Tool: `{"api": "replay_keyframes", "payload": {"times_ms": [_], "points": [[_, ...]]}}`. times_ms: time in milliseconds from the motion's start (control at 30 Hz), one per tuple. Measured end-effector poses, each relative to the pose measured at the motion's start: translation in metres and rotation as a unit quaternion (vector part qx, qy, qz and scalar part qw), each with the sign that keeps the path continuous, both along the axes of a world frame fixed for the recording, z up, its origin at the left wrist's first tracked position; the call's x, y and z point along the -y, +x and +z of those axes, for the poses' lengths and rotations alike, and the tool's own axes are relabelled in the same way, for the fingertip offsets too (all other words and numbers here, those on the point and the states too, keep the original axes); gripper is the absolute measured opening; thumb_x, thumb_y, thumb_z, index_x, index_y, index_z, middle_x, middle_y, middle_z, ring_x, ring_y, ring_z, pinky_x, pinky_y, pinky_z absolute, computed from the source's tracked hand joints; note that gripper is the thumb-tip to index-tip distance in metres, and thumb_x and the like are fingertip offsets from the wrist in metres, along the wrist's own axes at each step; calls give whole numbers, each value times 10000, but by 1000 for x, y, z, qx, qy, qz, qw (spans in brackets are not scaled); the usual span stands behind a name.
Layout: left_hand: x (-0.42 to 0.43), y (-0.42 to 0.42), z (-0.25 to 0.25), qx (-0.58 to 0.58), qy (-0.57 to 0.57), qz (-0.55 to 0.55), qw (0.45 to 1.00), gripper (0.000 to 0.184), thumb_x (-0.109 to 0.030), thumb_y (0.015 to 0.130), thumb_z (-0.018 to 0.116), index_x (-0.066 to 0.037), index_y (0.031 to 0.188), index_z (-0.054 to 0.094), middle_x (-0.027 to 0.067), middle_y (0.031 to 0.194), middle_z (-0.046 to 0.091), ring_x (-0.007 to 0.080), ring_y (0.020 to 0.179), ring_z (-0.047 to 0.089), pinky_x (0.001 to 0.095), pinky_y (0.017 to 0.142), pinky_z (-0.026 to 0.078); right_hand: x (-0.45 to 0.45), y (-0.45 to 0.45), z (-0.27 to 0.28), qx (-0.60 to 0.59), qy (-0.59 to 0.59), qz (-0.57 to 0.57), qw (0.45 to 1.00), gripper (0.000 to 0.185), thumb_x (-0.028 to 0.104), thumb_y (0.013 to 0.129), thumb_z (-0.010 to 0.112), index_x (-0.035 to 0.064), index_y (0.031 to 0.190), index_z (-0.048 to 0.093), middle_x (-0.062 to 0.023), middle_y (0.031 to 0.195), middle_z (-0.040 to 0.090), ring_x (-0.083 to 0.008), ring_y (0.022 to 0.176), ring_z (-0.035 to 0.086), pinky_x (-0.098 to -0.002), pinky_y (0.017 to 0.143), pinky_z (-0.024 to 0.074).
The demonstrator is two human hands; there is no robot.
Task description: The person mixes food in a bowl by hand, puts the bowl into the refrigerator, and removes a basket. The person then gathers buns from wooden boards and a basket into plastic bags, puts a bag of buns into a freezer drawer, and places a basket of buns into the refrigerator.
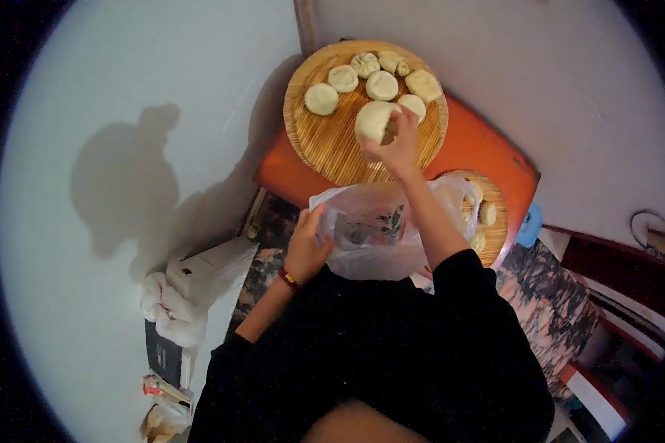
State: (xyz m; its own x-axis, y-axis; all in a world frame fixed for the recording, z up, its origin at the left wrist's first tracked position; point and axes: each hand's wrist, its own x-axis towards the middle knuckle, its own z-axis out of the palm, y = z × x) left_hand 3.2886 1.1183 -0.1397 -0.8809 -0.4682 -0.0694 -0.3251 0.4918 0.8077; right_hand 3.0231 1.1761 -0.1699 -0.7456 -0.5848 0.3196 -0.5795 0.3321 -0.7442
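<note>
A pale steamed bun (374,121) is gripped between the thumb and fingers of my right hand (401,150), raised over the large round tray of thin wooden slats (324,148). Several more buns (382,86) lie on that tray, one of them a twisted roll (393,62) at the far side. Close to my body, my left hand (308,246) has its fingers closed on the left rim of a translucent plastic bag (369,260). The bag's mouth gapes upward, and a dark patterned patch shows through it.
An orange-red tabletop (474,129) carries the tray, with walls close behind and left. A smaller slatted tray (499,244) with several buns stands at right, beside a light-blue object (529,226). White plastic bags (174,306) and a dark box (162,354) sit at left.
</note>
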Motion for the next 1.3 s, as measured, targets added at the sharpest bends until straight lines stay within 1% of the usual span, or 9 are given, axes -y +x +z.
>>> {"api": "replay_keyframes", "payload": {"times_ms": [100, 267, 333, 533, 600, 667, 733, 1033, 1300], "points": [[-5, -6, -3, 0, -9, -17, 1000, 697, 5, 693, 651, -31, 1346, 412, 203, 1209, 469, 383, 1102, 512, 383, 923, 444, -19, -12, 40, 395, -207, -14, 895, 737, 289, 685, 808, -2, 1271, 471, -128, 1242, 541, -236, 1111, 545, -369, 958, 441], [-11, -23, -5, 8, 32, -74, 997, 778, -30, 670, 677, -31, 1382, 363, 217, 1290, 419, 413, 1137, 488, 403, 951, 433, -130, -8, 61, 622, -341, 114, 696, 780, 259, 688, 776, 5, 1343, 438, -118, 1268, 565, -259, 1143, 564, -371, 959, 456], [-18, -37, 8, 42, 8, -101, 994, 827, -50, 658, 685, -32, 1401, 325, 221, 1322, 389, 424, 1169, 463, 405, 960, 431, -175, 4, 33, 625, -315, 266, 662, 766, 263, 713, 752, -7, 1355, 433, -127, 1300, 553, -261, 1173, 550, -361, 972, 448], [-35, -72, 27, 45, 35, -207, 977, 943, -137, 649, 752, -12, 1435, 247, 257, 1382, 350, 417, 1288, 366, 428, 1075, 334, -225, 58, 17, 672, -44, 126, 729, 761, 329, 724, 748, -13, 1340, 460, -126, 1268, 576, -263, 1136, 556, -394, 965, 434], [-46, -80, 16, 54, 44, -251, 965, 949, -129, 648, 755, -15, 1438, 244, 263, 1391, 335, 417, 1290, 365, 429, 1075, 334, -216, 59, 27, 657, 17, 96, 748, 785, 382, 712, 759, 8, 1337, 467, -147, 1254, 564, -275, 1180, 509, -422, 965, 430], [-60, -87, 13, 62, 53, -297, 951, 955, -121, 646, 758, -18, 1442, 241, 269, 1401, 320, 417, 1291, 363, 430, 1074, 334, -216, 66, -11, 337, 246, 108, 902, 783, 382, 649, 791, 47, 1292, 494, -141, 1269, 501, -298, 1194, 485, -405, 966, 443], [-73, -90, 21, 48, -32, -276, 960, 849, -40, 673, 684, -18, 1416, 274, 227, 1359, 355, 364, 924, 586, 435, 785, 499, -207, 92, -7, 259, 300, 78, 915, 778, 376, 635, 793, 67, 1286, 498, -148, 1304, 455, -330, 1213, 464, -428, 965, 448], [-69, -102, 11, 49, -45, -244, 967, 884, -40, 679, 701, -30, 1440, 253, 222, 1400, 333, 300, 853, 606, 385, 761, 516, -168, 102, -75, 29, 416, 55, 907, 855, 367, 582, 824, 170, 1331, 462, -147, 1528, 174, -444, 1374, 241, -596, 965, 428], [-56, -99, 6, 64, -56, -213, 973, 947, 14, 648, 727, -11, 1453, 228, 227, 1336, 362, 277, 867, 581, 361, 813, 502, -171, 104, -110, -30, 492, 27, 870, 490, 311, 768, 696, 173, 1223, 578, -151, 1483, 315, -469, 1302, 356, -523, 971, 434]]}}
